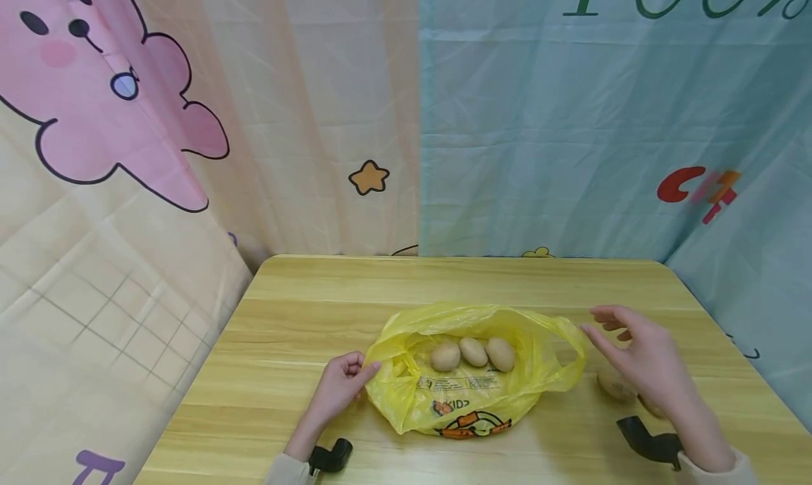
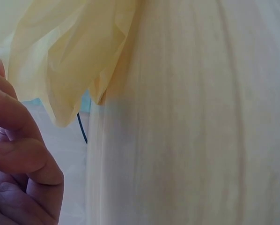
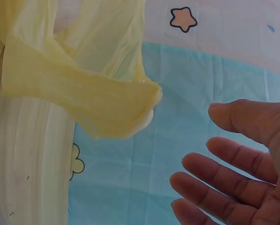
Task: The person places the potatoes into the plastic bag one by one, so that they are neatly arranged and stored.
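A yellow plastic bag [image 1: 469, 393] lies on the table with its mouth spread wide. Inside, three tan potatoes [image 1: 446, 357] sit side by side. My left hand [image 1: 339, 383] pinches the bag's left edge between thumb and curled fingers; the left wrist view shows those fingers beside the hanging yellow plastic [image 2: 70, 56]. To the right, my right hand [image 1: 647, 358] hovers just beyond the bag's right handle loop [image 1: 574, 365]. In the right wrist view, its fingers [image 3: 210, 187] are spread and relaxed, with a gap between them and the plastic.
More potatoes [image 1: 614, 385] lie on the table under my right hand, partly hidden by it. The wooden table [image 1: 304, 295] ends at printed curtains [image 1: 539, 132] behind and at the sides. Black wrist mounts [image 1: 650, 443] are strapped to both wrists.
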Demonstrator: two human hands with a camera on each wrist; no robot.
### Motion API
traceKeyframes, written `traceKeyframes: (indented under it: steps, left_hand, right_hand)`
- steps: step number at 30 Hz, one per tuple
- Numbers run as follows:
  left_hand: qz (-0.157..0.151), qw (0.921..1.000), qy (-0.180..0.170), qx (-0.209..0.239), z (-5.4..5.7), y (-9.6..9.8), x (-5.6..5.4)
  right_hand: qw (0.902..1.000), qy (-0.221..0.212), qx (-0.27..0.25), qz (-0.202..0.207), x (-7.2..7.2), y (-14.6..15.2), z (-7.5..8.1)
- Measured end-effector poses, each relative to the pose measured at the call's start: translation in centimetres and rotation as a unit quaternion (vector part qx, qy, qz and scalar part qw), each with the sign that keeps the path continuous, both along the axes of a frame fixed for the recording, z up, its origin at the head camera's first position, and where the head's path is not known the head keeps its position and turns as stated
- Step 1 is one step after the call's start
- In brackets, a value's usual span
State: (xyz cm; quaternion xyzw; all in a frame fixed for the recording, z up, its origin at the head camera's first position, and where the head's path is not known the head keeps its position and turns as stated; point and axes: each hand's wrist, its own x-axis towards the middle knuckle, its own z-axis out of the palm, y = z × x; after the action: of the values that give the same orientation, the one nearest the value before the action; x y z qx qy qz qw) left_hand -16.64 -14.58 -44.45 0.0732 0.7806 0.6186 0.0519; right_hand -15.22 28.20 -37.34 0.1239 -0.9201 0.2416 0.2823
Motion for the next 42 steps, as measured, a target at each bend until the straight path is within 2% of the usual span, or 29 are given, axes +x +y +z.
traceKeyframes:
  steps: [8,16,24,29,42]
  left_hand:
    - [0.0,1.0,-0.004,0.004,0.0,0.0,0.0]
    - [-0.003,0.9999,-0.007,0.009,0.0,-0.1,0.0]
    - [-0.006,0.9999,-0.01,0.013,0.0,-0.1,0.0]
    - [-0.005,0.9998,-0.01,0.014,0.0,-0.1,0.1]
    - [0.004,1.0,-0.002,0.004,0.1,0.0,0.0]
  right_hand:
    - [0.9996,-0.026,0.005,-0.01,0.1,1.4,-0.4]
    - [0.9964,-0.084,0.016,-0.005,-0.1,2.7,-1.1]
    - [0.9841,-0.176,0.022,-0.012,-0.2,3.4,-1.8]
    - [0.9773,-0.211,0.023,-0.011,-0.4,4.0,-2.5]
    - [0.9704,-0.237,0.049,0.005,-1.1,4.8,-3.8]
